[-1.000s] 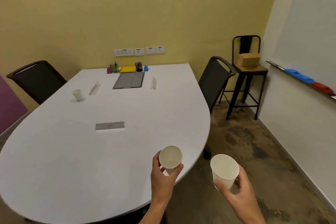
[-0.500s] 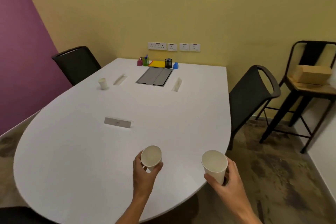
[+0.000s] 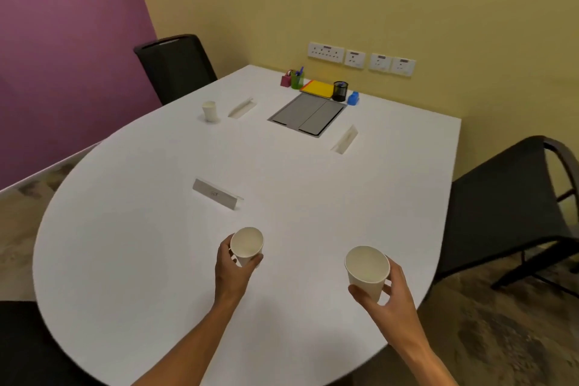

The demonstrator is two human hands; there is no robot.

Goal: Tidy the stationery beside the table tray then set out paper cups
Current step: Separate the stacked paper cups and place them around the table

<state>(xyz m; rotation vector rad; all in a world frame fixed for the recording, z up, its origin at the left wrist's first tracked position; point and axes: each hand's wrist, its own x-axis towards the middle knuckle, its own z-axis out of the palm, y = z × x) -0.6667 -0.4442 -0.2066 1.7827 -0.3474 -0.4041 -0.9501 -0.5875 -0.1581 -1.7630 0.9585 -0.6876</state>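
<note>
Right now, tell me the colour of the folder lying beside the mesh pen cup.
Yellow folder, orange along one edge; head view shows it.

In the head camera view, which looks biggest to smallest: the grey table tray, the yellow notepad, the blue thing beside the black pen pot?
1. grey table tray
2. yellow notepad
3. blue thing
All three lie close together at the far end, so the order looks reliable.

Both cups carried in over the table

The view has swung left: the purple wall [image 3: 69, 50] now fills the left side, and the stool with the cardboard box is gone from sight. The right hand [image 3: 391, 294] and its paper cup [image 3: 367, 273] (over bare floor a second ago) are now above the white table [image 3: 131, 260], like the left hand [image 3: 230, 269] with its cup [image 3: 247, 246].
</note>
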